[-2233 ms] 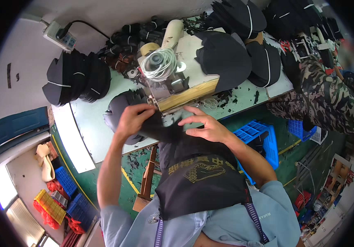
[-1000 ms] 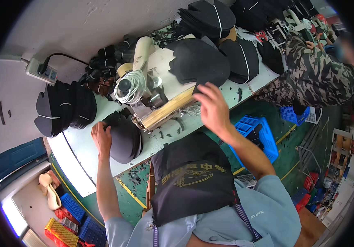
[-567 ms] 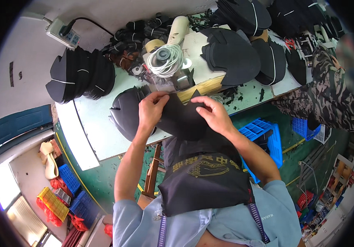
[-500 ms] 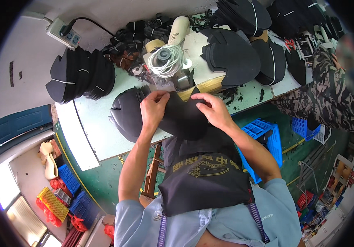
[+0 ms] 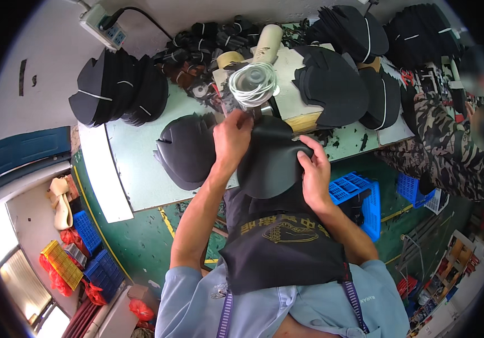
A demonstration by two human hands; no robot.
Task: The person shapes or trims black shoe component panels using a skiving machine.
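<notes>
A smooth black cut sheet piece [image 5: 270, 166] with a broad rounded lower edge hangs between my hands, over the front edge of the table. My left hand [image 5: 233, 139] is closed at its upper left, fingertips close to a small metal machine whose working part they partly hide. My right hand [image 5: 316, 173] grips the piece's right edge, thumb on top and fingers curled behind. Just left of my left hand, a stack of similar black pieces [image 5: 186, 153] with notched edges lies on the pale green table [image 5: 135, 169]. A coil of white cable [image 5: 252, 84] sits above the machine.
Banded stacks of black pieces [image 5: 104, 87] stand at the back left. A notched black stack [image 5: 335, 87] lies right of the machine. A blue crate [image 5: 372, 208] is on the floor at right. Another person in a camouflage sleeve [image 5: 439, 132] works at far right.
The black piece has turned, showing a broad rounded face instead of a notched edge. My left hand moved up and right toward the machine; my right hand moved down and right. The view shifted slightly.
</notes>
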